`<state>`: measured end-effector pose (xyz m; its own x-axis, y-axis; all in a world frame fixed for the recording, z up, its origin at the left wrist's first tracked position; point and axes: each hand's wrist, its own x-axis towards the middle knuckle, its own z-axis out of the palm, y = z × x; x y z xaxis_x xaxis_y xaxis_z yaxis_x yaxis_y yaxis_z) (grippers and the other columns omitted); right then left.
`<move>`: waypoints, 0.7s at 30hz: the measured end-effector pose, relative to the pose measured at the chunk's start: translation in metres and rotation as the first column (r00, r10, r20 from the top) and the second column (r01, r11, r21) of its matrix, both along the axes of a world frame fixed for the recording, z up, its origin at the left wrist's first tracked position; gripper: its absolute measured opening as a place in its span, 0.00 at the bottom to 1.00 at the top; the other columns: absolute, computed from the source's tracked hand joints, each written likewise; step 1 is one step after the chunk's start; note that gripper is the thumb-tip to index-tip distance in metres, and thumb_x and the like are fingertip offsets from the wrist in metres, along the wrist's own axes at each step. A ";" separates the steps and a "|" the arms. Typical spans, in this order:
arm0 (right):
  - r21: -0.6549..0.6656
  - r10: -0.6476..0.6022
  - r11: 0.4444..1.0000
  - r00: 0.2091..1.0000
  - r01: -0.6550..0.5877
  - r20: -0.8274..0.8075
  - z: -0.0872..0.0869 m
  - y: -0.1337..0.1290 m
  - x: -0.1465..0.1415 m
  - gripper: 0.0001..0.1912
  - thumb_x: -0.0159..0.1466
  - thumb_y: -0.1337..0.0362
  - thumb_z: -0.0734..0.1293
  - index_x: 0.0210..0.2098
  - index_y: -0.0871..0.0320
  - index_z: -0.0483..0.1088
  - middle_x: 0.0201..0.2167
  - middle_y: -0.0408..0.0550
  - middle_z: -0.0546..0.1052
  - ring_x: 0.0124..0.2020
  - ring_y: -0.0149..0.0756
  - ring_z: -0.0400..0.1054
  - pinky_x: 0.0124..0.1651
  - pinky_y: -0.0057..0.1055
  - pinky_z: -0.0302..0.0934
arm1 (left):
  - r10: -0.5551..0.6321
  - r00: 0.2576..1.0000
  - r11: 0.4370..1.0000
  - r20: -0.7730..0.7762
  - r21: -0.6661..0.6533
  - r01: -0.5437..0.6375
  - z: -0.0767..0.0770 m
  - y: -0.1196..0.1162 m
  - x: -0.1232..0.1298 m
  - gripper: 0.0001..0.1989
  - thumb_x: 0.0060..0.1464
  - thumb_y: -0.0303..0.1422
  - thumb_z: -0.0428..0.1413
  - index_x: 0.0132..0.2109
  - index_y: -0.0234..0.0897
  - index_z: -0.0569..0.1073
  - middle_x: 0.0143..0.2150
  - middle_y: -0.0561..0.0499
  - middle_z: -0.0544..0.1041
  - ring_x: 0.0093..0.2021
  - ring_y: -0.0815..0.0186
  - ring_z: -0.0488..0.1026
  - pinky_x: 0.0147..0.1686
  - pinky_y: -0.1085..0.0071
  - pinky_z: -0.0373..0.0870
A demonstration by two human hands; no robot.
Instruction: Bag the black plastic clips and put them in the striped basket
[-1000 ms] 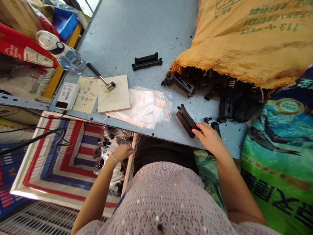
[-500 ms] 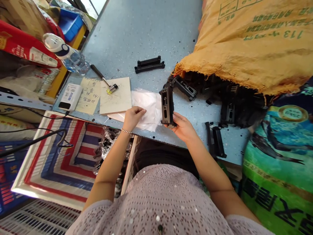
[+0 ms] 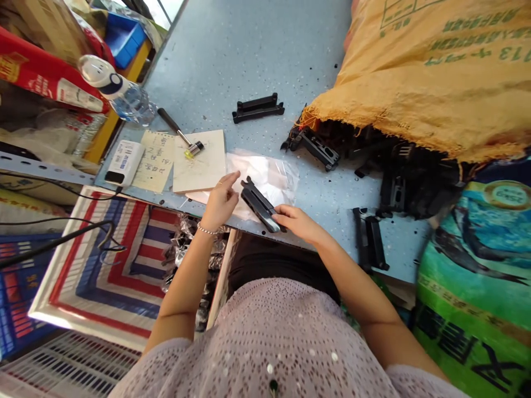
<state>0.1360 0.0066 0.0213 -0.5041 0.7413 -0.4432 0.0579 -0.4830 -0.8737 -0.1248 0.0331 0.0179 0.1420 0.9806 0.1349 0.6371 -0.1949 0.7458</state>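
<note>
My right hand [image 3: 296, 221] grips the near end of a long black plastic part with a slotted channel [image 3: 259, 204], which lies tilted, its forked far end pointing up and left. My left hand [image 3: 221, 203] is just left of that part, fingers apart and nothing visible in them. Under the part and between both hands is a stack of clear plastic bags [image 3: 277, 174] with white showing through. Similar black parts lie around: a pair further back [image 3: 258, 108], one by the sack mouth [image 3: 317, 148] and a pair at the right front [image 3: 369, 240].
A hammer [image 3: 182, 135] rests across a pale board [image 3: 199, 166], beside a handwritten note [image 3: 153, 160], a white box [image 3: 124, 163] and a water bottle [image 3: 128, 99]. An orange woven sack [image 3: 415, 83] spills black parts at right. Striped basket [image 3: 89, 276] stands below the table's left edge.
My right hand has tipped the black part from upright to slanting left and lowered it over the bags. The left hand's fingers have lifted off the bags and spread.
</note>
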 end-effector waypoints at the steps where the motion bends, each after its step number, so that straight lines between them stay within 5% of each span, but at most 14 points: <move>1: 0.029 0.009 1.000 0.998 -0.011 0.057 -0.001 0.000 0.000 0.12 0.63 0.55 0.71 0.32 0.57 0.71 0.23 0.39 0.73 0.24 0.31 0.69 0.30 0.28 0.64 | -0.013 1.000 0.999 -0.027 0.047 0.014 0.002 -0.004 0.001 0.32 0.58 0.21 0.50 0.69 0.38 0.66 0.66 0.37 0.70 0.49 0.62 0.78 0.52 0.60 0.79; 4: -0.025 -0.007 1.000 1.000 0.006 -0.023 -0.007 0.003 -0.009 0.12 0.63 0.55 0.71 0.32 0.57 0.70 0.22 0.39 0.72 0.21 0.29 0.66 0.26 0.27 0.63 | -0.136 0.978 0.963 -0.160 0.211 0.168 0.014 -0.029 0.011 0.34 0.60 0.18 0.48 0.72 0.38 0.60 0.68 0.37 0.67 0.65 0.56 0.70 0.64 0.55 0.72; 8: -0.216 -0.200 0.966 0.944 0.144 -0.262 -0.009 -0.004 -0.026 0.14 0.64 0.51 0.68 0.33 0.57 0.69 0.24 0.43 0.73 0.23 0.31 0.67 0.24 0.29 0.67 | -0.396 0.895 0.856 -0.206 0.270 0.441 0.028 -0.070 0.036 0.39 0.61 0.17 0.45 0.76 0.44 0.48 0.70 0.41 0.65 0.68 0.59 0.67 0.65 0.58 0.72; 11: -0.017 -0.227 0.974 0.963 0.227 -0.147 -0.001 -0.024 -0.034 0.10 0.67 0.55 0.66 0.37 0.55 0.71 0.34 0.47 0.78 0.36 0.37 0.74 0.40 0.36 0.74 | -0.408 0.878 0.861 -0.250 0.213 0.461 0.031 -0.088 0.047 0.38 0.63 0.21 0.48 0.76 0.41 0.46 0.70 0.37 0.66 0.67 0.55 0.68 0.63 0.56 0.74; 15: 0.312 0.070 0.949 0.994 -0.040 -0.085 0.021 -0.048 -0.032 0.18 0.66 0.61 0.68 0.55 0.52 0.71 0.59 0.49 0.74 0.66 0.42 0.63 0.71 0.46 0.55 | -0.266 0.886 0.893 -0.381 0.249 0.375 0.049 -0.114 0.035 0.36 0.62 0.25 0.56 0.74 0.40 0.55 0.62 0.37 0.74 0.58 0.52 0.76 0.58 0.55 0.77; 18: 0.424 0.381 0.850 0.921 -0.312 -0.086 0.039 -0.053 -0.016 0.20 0.67 0.59 0.68 0.59 0.52 0.72 0.59 0.47 0.76 0.66 0.42 0.63 0.72 0.48 0.53 | -0.230 0.883 0.903 -0.408 0.249 0.350 0.078 -0.147 0.001 0.30 0.60 0.23 0.58 0.67 0.45 0.67 0.49 0.46 0.82 0.47 0.59 0.81 0.53 0.63 0.79; 21: 0.400 0.385 0.844 0.923 -0.357 0.012 0.054 -0.052 0.019 0.18 0.70 0.59 0.65 0.58 0.53 0.73 0.57 0.49 0.78 0.60 0.41 0.70 0.67 0.46 0.60 | -0.207 0.899 0.973 -0.387 0.016 0.230 0.085 -0.174 -0.043 0.14 0.61 0.29 0.57 0.52 0.46 0.78 0.42 0.50 0.83 0.40 0.62 0.82 0.46 0.68 0.79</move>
